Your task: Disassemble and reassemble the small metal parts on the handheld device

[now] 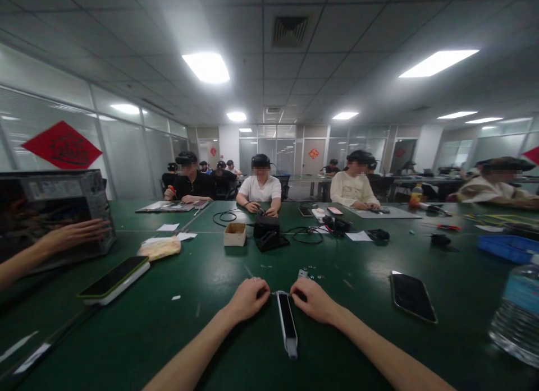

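On the green table in front of me lies a slim, long device (287, 318) with a black face and pale grey edges, its narrow end toward me. My left hand (248, 298) is at the left of its far end, fingers curled together. On the other side, my right hand (314, 298) has its fingers bent closed against the device's far right corner. A tiny thin part shows by the left fingertips; what either hand pinches is too small and hidden to name. Just beyond my right hand are several small metal pieces (310, 274).
A phone (413, 297) and water bottle (517, 312) are at right. To the left lie another phone (113, 277) on a white block and an open computer case (54, 211) with another person's hand on it. A small box (234, 234) and black stand (269, 234) are ahead; co-workers sit opposite.
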### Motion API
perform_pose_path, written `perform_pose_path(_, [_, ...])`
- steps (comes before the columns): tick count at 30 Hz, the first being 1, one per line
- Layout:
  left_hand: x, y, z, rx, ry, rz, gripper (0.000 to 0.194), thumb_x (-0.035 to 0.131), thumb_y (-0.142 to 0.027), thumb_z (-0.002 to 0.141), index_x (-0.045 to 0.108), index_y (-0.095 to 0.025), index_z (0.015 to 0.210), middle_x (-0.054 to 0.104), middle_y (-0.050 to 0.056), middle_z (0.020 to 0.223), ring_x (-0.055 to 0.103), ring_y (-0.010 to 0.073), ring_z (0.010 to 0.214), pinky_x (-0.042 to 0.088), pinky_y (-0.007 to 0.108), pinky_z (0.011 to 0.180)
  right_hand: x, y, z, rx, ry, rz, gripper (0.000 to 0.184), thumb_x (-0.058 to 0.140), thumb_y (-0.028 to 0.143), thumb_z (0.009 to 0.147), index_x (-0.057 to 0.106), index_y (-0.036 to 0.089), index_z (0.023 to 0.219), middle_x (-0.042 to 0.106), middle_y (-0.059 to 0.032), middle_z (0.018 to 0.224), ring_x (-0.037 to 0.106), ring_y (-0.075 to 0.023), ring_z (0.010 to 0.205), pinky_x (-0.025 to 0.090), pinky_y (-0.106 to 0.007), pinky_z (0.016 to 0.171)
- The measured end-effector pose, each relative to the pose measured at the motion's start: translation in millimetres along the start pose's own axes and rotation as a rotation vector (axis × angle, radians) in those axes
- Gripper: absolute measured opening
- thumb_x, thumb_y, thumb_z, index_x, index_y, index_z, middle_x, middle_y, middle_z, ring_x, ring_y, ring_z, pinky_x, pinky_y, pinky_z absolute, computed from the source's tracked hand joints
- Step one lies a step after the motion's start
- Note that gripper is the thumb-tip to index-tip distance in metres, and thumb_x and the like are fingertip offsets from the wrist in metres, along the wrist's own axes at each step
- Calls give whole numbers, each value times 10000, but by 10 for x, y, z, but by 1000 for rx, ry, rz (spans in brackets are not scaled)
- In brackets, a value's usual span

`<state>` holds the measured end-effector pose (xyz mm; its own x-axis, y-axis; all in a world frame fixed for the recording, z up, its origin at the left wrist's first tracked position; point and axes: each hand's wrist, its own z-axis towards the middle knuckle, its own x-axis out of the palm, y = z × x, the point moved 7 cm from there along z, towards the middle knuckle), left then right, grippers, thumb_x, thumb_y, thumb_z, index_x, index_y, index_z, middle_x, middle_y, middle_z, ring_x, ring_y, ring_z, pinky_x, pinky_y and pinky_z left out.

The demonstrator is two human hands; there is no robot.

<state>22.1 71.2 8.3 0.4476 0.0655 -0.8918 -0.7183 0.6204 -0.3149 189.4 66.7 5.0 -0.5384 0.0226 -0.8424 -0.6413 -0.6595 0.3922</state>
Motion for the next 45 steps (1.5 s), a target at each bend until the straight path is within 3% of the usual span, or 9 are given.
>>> perform_pose_path(28, [-87,-11,6,-8,3,-166,118,602,-266,824,648,-162,793,642,2,774,561,128,694,414,220,658,38,-42,12,10,38,-26,133,493,209,859,620,169,863,607,-49,870,537,-163,783,451,-297,728])
perform_pose_path(45, [-78,-40,-3,-46,34,-127,173,590,-331,833,622,-162,814,625,5,792,552,138,696,409,235,633,-31,48,12,66,81,-36,152,482,231,868,619,165,875,602,-50,896,538,-159,799,463,-297,736])
